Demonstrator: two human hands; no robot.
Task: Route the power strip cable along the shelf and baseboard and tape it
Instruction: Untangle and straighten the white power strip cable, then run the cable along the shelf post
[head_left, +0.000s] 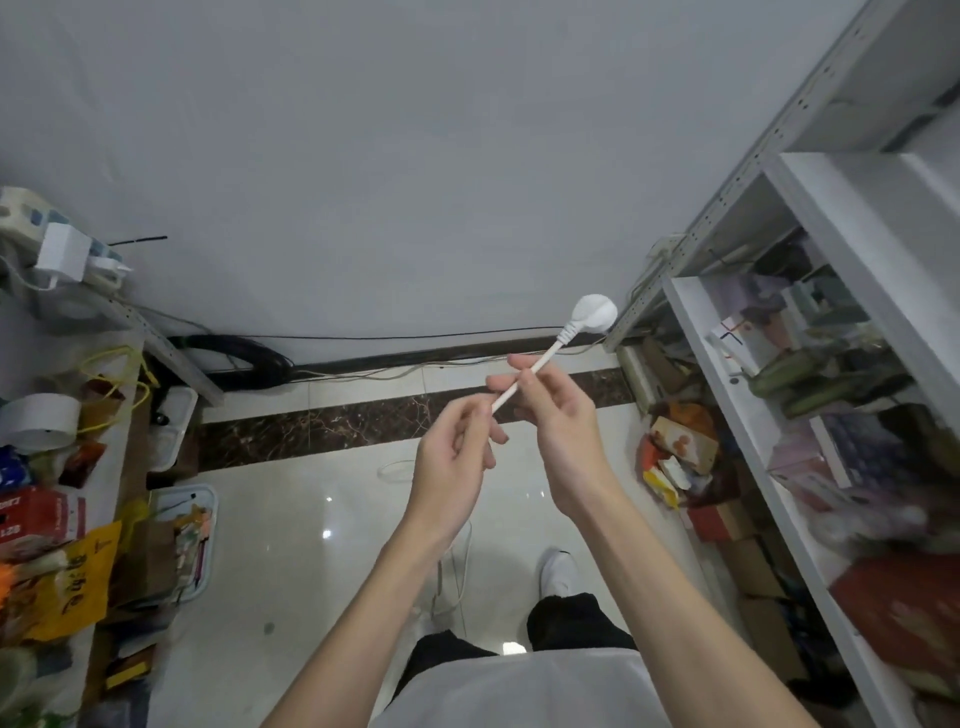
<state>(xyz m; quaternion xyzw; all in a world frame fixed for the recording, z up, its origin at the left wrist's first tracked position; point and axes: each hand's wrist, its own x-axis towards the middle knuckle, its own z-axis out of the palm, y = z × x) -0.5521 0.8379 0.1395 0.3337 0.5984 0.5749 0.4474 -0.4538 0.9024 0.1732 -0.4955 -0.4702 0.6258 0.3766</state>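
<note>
Right grip (561, 415) pinches the cable (524, 382) just under the plug (595, 313), left grip (457, 447) lower; better slide it untwisted toward the shelf (841, 228).

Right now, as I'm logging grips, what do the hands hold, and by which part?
The white cable, not its plug: the right hand pinches it just below the plug, the left hand pinches it further down.

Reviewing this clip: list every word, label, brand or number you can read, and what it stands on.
Nothing can be read with certainty.
On the red carton: white print, upside down, too blurred.
On the yellow bag: large dark characters, turned sideways, not legible.
On the shelf packages: print too small.
On the white plug and cable: no marking visible.
</note>
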